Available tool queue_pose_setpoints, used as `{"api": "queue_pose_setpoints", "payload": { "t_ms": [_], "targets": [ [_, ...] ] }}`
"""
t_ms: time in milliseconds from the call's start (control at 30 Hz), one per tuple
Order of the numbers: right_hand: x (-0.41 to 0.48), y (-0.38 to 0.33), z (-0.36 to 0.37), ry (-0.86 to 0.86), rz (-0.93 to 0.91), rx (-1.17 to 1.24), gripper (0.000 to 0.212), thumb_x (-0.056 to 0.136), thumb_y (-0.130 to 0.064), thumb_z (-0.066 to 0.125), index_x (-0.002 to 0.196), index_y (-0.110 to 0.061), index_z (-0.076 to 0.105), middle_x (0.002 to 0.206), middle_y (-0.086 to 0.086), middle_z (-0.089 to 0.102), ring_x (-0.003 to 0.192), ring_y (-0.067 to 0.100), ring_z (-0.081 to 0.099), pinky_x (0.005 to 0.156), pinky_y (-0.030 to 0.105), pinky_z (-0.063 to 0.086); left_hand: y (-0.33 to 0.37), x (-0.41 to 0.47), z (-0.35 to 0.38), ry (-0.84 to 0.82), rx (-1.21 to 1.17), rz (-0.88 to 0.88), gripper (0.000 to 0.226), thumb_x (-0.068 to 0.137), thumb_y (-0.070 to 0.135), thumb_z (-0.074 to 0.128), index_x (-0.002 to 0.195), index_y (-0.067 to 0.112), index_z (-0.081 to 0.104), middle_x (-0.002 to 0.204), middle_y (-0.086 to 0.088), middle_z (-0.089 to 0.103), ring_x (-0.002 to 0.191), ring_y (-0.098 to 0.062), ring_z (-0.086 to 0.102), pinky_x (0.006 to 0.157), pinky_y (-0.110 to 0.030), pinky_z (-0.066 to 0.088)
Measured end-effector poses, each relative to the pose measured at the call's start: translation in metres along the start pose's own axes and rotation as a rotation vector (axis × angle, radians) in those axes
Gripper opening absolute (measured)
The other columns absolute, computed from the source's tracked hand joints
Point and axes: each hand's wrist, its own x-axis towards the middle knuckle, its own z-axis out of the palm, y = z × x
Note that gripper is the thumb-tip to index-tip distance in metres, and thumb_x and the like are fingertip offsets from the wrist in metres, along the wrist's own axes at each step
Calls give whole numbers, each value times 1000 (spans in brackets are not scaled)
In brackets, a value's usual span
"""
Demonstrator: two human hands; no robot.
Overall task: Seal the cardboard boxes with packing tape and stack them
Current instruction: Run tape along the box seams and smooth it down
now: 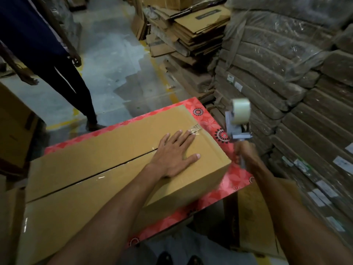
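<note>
The left hand (172, 155) lay flat with fingers spread, pressing the top of the cardboard box (107, 155) near its right end, over the taped centre seam. The right hand (246, 155) gripped the handle of the tape dispenser (238, 121), raised just off that same end. The box sat on the red floral bench (225, 190). It looked stiff, long and probably light — best lifted by both short ends. Another person (47, 54) stood beyond the box, and wrapped bundles (286, 73) crowded its right — little swinging room.
</note>
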Motion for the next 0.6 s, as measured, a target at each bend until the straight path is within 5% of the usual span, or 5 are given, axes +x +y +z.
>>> {"api": "queue_pose_setpoints", "payload": {
  "t_ms": [167, 233, 333, 467, 600],
  "targets": [
    [-56, -85, 9, -442, -32, 417, 16, 62, -17, 43, 75, -12, 50, 53, -1, 41, 40, 11, 32, 43, 20, 26, -1, 40, -26, 189, -606, -206, 34, 97, 49, 51, 119, 26, 65, 122, 0, 65, 113, -20, 57, 98, -37, 43],
    [-74, -98, 24, -495, -58, 416, 16, 64, -15, 41, 68, -11, 56, 52, -1, 41, 38, 11, 31, 43, 20, 25, 3, 58, -46, 260, -1264, -467, 21, 94, 39, 59, 91, 21, 69, 96, -6, 68, 86, -26, 64, 85, -36, 51],
    [-93, -103, 49, -546, -75, 381, 11, 62, -11, 46, 63, -12, 58, 53, 1, 40, 37, 12, 31, 44, 22, 23, 1, 70, -72, 54, -1952, -711, 40, 96, 47, 58, 84, 8, 57, 78, -13, 57, 67, -25, 59, 74, -36, 51],
    [-97, -103, 71, -542, -158, 284, 15, 60, -8, 48, 76, -6, 49, 55, 3, 39, 37, 13, 31, 43, 23, 23, -13, 64, -85, -91, -2080, -672, 48, 95, 50, 57, 69, 11, 46, 51, -5, 52, 42, -20, 56, 63, -33, 51],
    [-92, -105, 86, -528, -207, 235, 17, 61, -7, 50, 77, -5, 49, 56, 5, 39, 39, 15, 31, 45, 25, 23, -43, 72, -81, -58, -2022, -727, 21, 93, 11, 60, 74, 11, 51, 56, -3, 41, 44, -14, 44, 49, -27, 53]
  ]
}}
